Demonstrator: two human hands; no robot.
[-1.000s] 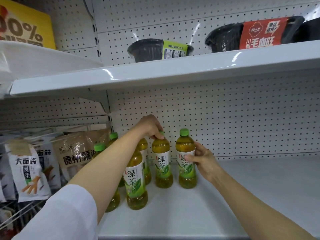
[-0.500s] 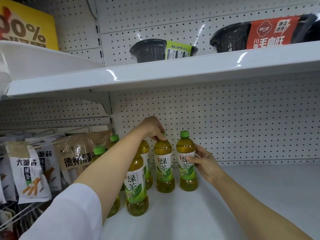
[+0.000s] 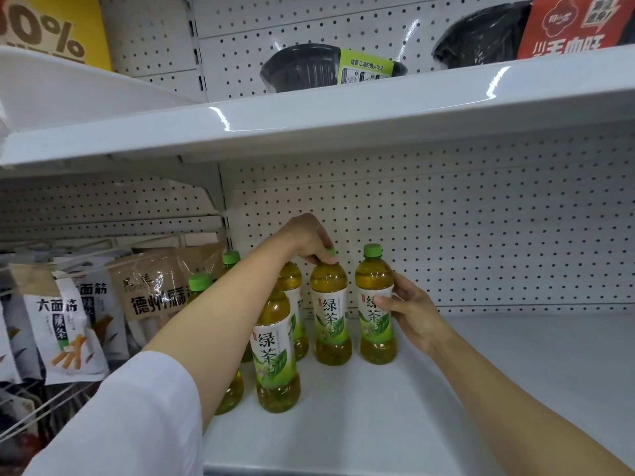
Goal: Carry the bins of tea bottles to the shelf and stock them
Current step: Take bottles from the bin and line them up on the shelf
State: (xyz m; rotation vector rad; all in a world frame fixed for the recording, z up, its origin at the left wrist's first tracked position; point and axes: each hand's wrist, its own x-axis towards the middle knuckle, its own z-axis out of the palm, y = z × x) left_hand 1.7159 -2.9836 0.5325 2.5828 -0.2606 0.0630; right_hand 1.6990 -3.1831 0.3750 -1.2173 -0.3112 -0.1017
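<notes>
White steel shelf, six tea bottles standing

White painted metal shelf (image 3: 515, 365) carries the stock, with bare room to the right. Two black plastic bowls (image 3: 302, 68) sit on the upper shelf, printed snack bags (image 3: 65, 324) hang at left. Six clear green-capped tea bottles (image 3: 275, 352) stand clustered at the shelf's left end; more may hide behind the arm. The left hand (image 3: 309, 242) pinches the cap of the middle rear bottle (image 3: 330, 314); the right hand (image 3: 412, 314) curls round the rightmost bottle (image 3: 376, 307). Risk: the left forearm crosses over the front bottles, so pulling it back carelessly could topple one into its neighbours.
</notes>
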